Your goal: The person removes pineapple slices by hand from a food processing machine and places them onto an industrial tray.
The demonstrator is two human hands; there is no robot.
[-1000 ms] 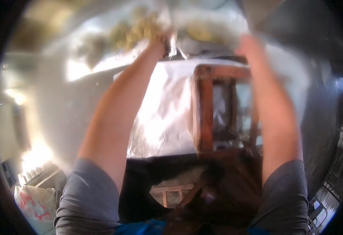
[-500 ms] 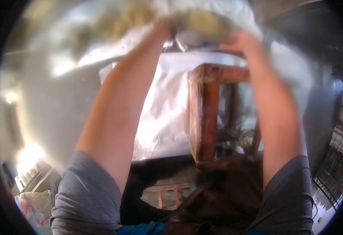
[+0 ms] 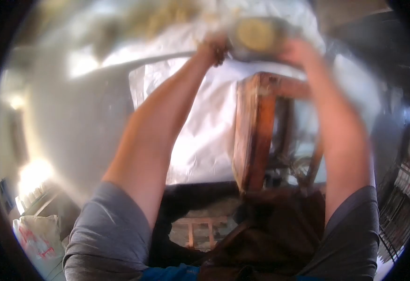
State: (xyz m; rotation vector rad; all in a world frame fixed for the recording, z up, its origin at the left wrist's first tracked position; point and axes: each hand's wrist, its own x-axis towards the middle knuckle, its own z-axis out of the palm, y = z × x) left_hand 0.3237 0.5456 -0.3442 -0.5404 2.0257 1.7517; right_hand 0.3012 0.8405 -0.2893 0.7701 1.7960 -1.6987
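At the top of the view, a blurred dark dish point(image 3: 280, 29) bears a round yellow mass point(image 3: 255, 34); its exact kind is too smeared to tell. My left hand point(image 3: 213, 46) is closed at the dish's left side, with a dark beaded band at the wrist. On the opposite side, my right hand point(image 3: 295, 50) has its fingers against the right edge of the dish. Both arms reach far forward, and the fingertips are blurred. Yellowish pieces point(image 3: 167, 18) lie on the pale sheet to the left of the dish.
A worn reddish-brown wooden frame point(image 3: 256, 136) stands below the dish, between my arms. Crumpled whitish sheeting point(image 3: 205, 140) hangs beside it. A printed bag point(image 3: 37, 236) sits at lower left by a bright light point(image 3: 35, 175). Dark racks point(image 3: 397, 206) stand at right.
The dish and both hands have shifted slightly right and down in the view, along with the wooden frame. The yellow mass shows more clearly as round.
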